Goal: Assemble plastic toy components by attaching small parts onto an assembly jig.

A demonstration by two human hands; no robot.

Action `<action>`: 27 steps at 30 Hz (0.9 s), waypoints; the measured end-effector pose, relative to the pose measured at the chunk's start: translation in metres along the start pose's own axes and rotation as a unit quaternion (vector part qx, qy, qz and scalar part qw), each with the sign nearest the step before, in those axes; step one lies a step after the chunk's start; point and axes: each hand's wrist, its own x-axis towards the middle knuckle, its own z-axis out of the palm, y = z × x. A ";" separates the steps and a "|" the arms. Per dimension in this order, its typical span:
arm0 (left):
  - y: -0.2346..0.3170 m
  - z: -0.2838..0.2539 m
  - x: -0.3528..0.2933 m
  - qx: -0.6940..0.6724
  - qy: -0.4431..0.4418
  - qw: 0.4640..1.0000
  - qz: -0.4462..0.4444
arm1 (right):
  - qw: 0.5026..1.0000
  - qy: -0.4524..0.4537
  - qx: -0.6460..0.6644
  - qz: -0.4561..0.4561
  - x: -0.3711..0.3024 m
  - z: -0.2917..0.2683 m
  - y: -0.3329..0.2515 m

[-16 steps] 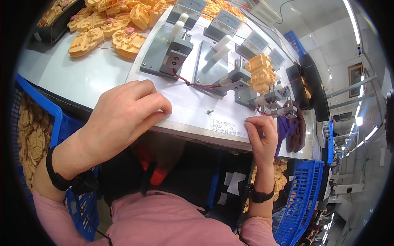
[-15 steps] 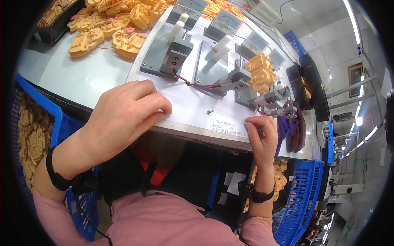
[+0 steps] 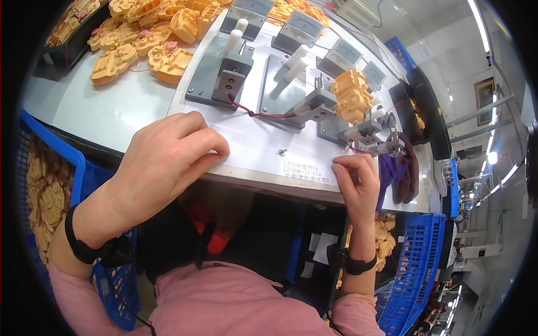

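Note:
My left hand rests at the front edge of the white board, its fingers curled in and nothing visible in them. Farther right along that edge, my right hand is likewise closed, thumb near the bent forefinger, with no object showing. Beyond the hands stand grey test fixtures with white posts and red and black wires. One yellow plastic gear housing sits upright on a fixture to the right, touched by neither hand. A small screw stands in the board between my hands.
Yellow housings lie heaped at the far left. Several grey panel meters line the back of the board. Blue crates with yellow parts flank me on both sides. A purple cloth hangs by my right hand.
The whole view has shifted slightly, with the fixtures a little farther left and lower in the picture. Both hands keep their places on the board's edge, and the housing stays on its fixture.

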 end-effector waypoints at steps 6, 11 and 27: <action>0.000 -0.005 -0.001 -0.005 0.001 1.000 0.000 | 1.000 0.003 0.005 0.012 -0.001 0.003 -0.004; 0.002 -0.003 0.007 -0.003 -0.022 1.000 0.004 | 1.000 0.016 0.018 0.010 0.001 -0.003 -0.002; 0.018 -0.006 0.007 -0.012 -0.068 0.992 -0.102 | 0.994 -0.065 0.050 -0.076 0.016 -0.022 0.008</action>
